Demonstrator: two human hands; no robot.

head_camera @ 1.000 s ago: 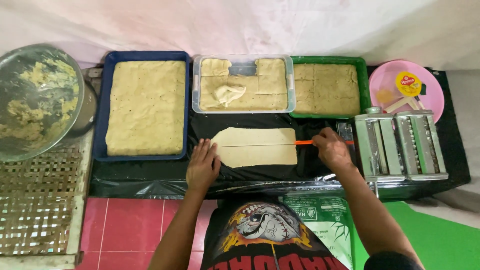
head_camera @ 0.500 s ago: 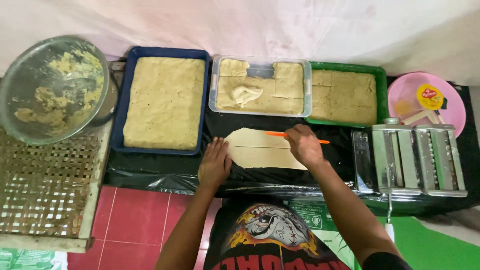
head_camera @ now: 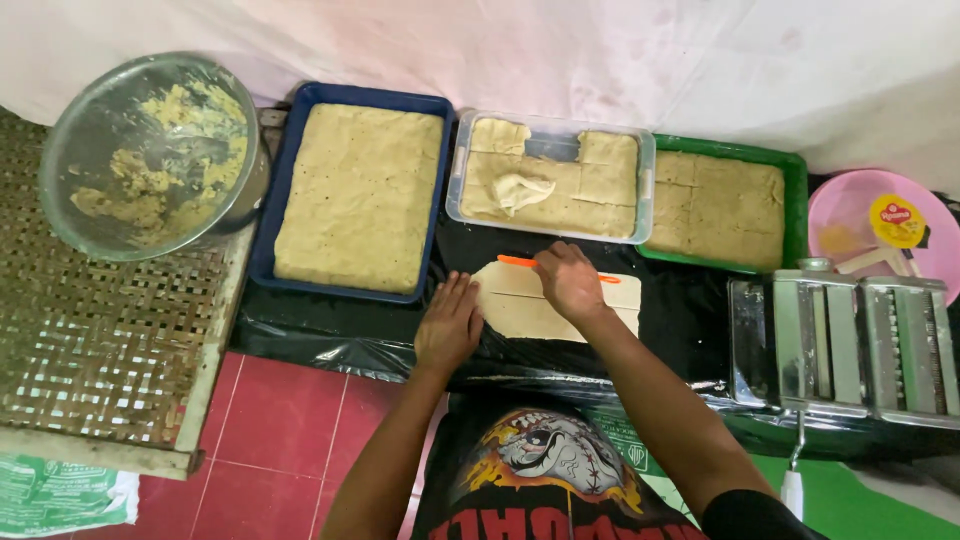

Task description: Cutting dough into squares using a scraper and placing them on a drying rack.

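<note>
The left hand (head_camera: 449,325) lies flat, fingers spread, on the black sheet (head_camera: 690,310) at the left end of the dough sheet (head_camera: 555,305), near the front edge. The right hand (head_camera: 568,282) has its fingers closed on an orange knife (head_camera: 520,262) across the dough's far edge, just in front of the clear tub (head_camera: 648,190) of dough

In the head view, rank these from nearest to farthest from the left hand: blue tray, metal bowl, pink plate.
From the left hand:
1. Blue tray, just up and left.
2. Metal bowl, far left corner.
3. Pink plate, far right.
</note>
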